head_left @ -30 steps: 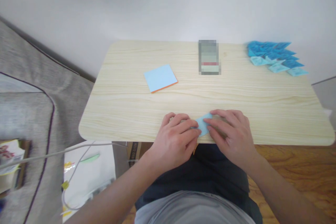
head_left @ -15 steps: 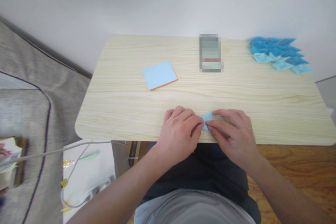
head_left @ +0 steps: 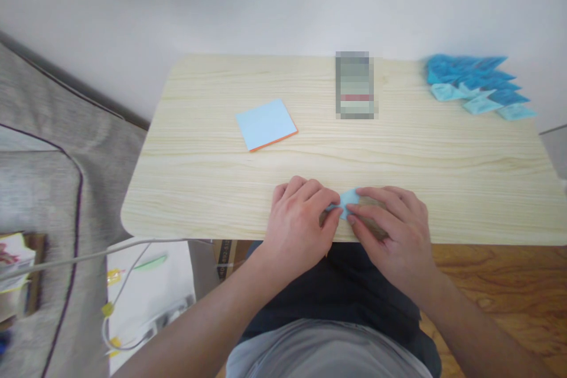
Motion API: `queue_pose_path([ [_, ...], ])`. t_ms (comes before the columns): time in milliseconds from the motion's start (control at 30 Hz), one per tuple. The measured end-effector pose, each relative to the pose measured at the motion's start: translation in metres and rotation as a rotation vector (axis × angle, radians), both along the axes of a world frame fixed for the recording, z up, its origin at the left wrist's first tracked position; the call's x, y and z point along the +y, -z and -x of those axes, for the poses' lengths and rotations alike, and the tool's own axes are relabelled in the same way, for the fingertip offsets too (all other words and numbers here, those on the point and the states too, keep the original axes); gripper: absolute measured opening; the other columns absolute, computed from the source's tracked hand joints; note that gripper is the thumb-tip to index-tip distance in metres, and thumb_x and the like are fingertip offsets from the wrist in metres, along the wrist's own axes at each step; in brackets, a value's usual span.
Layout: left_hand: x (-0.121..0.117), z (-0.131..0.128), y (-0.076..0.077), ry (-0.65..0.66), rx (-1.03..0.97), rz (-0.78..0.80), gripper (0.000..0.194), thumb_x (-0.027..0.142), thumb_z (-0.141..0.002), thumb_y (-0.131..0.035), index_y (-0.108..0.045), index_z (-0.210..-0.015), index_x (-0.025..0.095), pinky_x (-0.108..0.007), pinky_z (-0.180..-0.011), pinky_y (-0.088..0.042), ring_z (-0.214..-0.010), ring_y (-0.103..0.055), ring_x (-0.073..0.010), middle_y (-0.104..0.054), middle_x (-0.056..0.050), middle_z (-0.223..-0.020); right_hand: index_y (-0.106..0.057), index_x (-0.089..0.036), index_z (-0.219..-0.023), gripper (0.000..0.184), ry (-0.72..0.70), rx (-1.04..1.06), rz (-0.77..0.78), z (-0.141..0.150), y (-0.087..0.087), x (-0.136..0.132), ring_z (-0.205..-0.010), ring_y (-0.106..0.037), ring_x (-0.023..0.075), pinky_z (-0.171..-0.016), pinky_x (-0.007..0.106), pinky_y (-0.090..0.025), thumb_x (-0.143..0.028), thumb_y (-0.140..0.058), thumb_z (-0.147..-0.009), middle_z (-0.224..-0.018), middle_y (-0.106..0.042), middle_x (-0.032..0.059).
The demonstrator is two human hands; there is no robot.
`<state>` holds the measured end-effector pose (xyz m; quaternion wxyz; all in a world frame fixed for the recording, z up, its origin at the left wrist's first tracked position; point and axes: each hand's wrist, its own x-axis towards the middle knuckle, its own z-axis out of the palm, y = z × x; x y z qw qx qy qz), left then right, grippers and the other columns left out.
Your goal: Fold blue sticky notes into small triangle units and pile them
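Observation:
A small light blue folded paper lies at the near edge of the pale wooden table. My left hand pinches its left side with curled fingers. My right hand presses on its right side, fingers bent over it. Most of the paper is hidden under my fingers. A light blue pad of square notes with an orange edge lies further back on the left.
A pile of several folded blue paper pieces sits at the far right corner. A blurred upright rectangular thing lies at the back middle. A grey sofa and a white cable are to the left. Wooden floor shows on the right.
Both hands have closed further over the blue paper, so less of it shows. The view has shifted slightly, with the table appearing a little higher and further left.

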<state>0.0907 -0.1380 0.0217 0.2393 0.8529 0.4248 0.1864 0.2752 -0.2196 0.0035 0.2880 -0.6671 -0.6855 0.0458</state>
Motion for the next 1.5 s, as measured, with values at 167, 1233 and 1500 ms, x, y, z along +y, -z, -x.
queue_pose_path([
  [167,0.001,0.002,0.003,0.008,-0.039,-0.018,0.008,0.030,-0.095,-0.067,-0.073,-0.093,0.026,-0.043,-0.091,-0.041,-0.101,-0.055,-0.0236,-0.069,-0.003,-0.099,-0.074,-0.033,-0.103,0.017,0.005,-0.002,-0.007,0.001,0.001,-0.001,-0.116,-0.058,0.0307,-0.101,0.053,-0.042,-0.027,-0.077,-0.087,-0.126,-0.072,-0.0010],
  [1233,-0.026,0.026,-0.007,0.120,0.014,-0.078,0.023,0.029,-0.096,-0.061,-0.074,-0.115,0.030,-0.052,-0.105,-0.035,-0.121,-0.051,-0.0293,-0.068,-0.006,-0.124,-0.076,-0.032,-0.107,0.020,-0.073,0.026,0.039,-0.014,-0.010,0.010,-0.115,-0.058,0.0289,-0.098,0.051,-0.046,-0.025,-0.072,-0.090,-0.124,-0.066,0.0051],
  [1500,-0.048,0.021,-0.004,0.212,-0.004,-0.057,0.028,0.030,-0.097,-0.060,-0.069,-0.125,0.030,-0.049,-0.103,-0.036,-0.117,-0.056,-0.0268,-0.070,-0.004,-0.125,-0.079,-0.033,-0.100,0.022,-0.138,-0.023,0.065,-0.013,-0.009,0.012,-0.102,-0.058,0.0246,-0.089,0.045,-0.046,-0.017,-0.068,-0.090,-0.103,-0.068,0.0033],
])
